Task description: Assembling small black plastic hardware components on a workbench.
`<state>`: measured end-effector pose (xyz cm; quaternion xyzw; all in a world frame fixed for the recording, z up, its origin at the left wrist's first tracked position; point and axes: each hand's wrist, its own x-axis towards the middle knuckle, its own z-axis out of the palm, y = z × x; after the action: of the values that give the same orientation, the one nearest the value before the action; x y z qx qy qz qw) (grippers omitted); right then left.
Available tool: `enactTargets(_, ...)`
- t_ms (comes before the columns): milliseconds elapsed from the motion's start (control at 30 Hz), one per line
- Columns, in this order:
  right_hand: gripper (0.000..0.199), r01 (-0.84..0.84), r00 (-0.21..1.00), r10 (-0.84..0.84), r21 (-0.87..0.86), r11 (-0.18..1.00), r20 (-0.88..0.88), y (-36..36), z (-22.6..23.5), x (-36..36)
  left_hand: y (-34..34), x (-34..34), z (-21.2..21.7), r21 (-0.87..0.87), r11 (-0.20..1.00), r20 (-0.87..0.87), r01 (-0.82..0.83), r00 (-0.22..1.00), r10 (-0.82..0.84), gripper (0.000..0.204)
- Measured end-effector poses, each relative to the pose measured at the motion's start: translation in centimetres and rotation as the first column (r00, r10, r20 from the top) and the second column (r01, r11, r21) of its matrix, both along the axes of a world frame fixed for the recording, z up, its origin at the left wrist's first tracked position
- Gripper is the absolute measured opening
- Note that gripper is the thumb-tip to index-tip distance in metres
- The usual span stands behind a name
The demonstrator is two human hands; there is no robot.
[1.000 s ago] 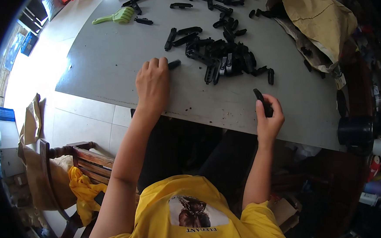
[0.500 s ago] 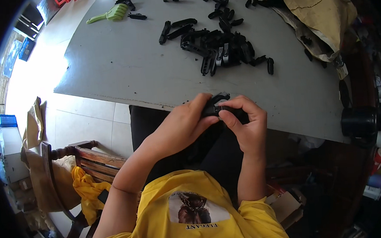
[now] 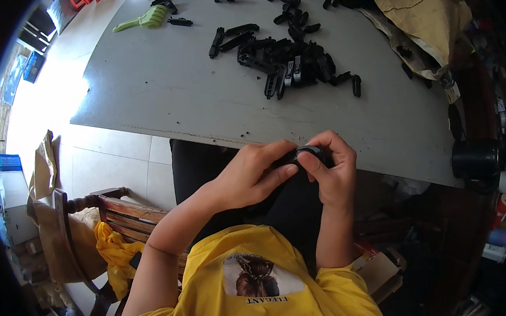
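Between my two hands, just off the table's near edge, is a small black plastic part (image 3: pixel 310 150) with a greyish top. My left hand (image 3: pixel 253 172) grips its left end between thumb and fingers. The thumb and fingers of my right hand (image 3: pixel 334 164) close round its right end. Much of the part is hidden by my fingers, so its exact kind does not show. Beyond my hands a heap of similar black plastic parts (image 3: pixel 316 61) lies on the grey table (image 3: pixel 145 101). Two pieces in the heap have silvery-grey faces.
A green scoop-like tool (image 3: pixel 153 17) lies at the far left of the table. More black pieces are scattered at the far edge. A brown paper sack (image 3: pixel 418 14) lies at the far right. A wooden chair (image 3: pixel 132 214) with yellow cloth (image 3: pixel 112 247) stands to my left.
My hands have drawn slightly toward me, and the part has turned, so less of it shows. My right thumb now lies across it. The heap is unchanged.
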<state>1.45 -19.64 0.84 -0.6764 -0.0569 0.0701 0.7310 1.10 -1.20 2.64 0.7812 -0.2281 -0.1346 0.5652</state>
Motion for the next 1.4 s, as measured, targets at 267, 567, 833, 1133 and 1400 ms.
enactTargets(267, 0.008, 0.452, 0.883, -0.439, -0.048, 0.891, 0.164, -6.2, -0.8, 8.7, 1.5, 8.4, -3.1, 0.307, 0.788, 0.427, -0.533, 0.818, 0.387, 0.034)
enactTargets(567, 0.033, 0.312, 0.948, -0.155, -0.906, 0.285, 0.278, -8.8, -2.7, 14.6, 2.4, 9.6, -4.5, 0.512, 0.560, 0.517, -0.651, 0.755, 0.405, 0.027)
enactTargets(833, 0.019, 0.357, 0.934, -0.338, -0.394, 0.847, 0.119, -6.3, -1.4, 7.3, 2.2, 9.3, -3.2, 0.553, 0.534, 0.483, -0.640, 0.768, 0.420, 0.022)
enactTargets(1133, 0.022, 0.206, 0.978, -0.207, -0.041, 0.978, -0.008, -3.5, -1.0, 2.5, 4.5, 7.0, -4.7, 0.091, 0.778, 0.436, -0.622, 0.727, 0.530, 0.022)
enactTargets(1400, 0.016, 0.131, 0.984, -0.141, 0.091, 0.987, 0.106, 3.3, -0.3, 1.1, 1.0, 1.0, -1.5, -0.097, 0.938, -0.105, -0.334, 0.940, 0.324, 0.034)
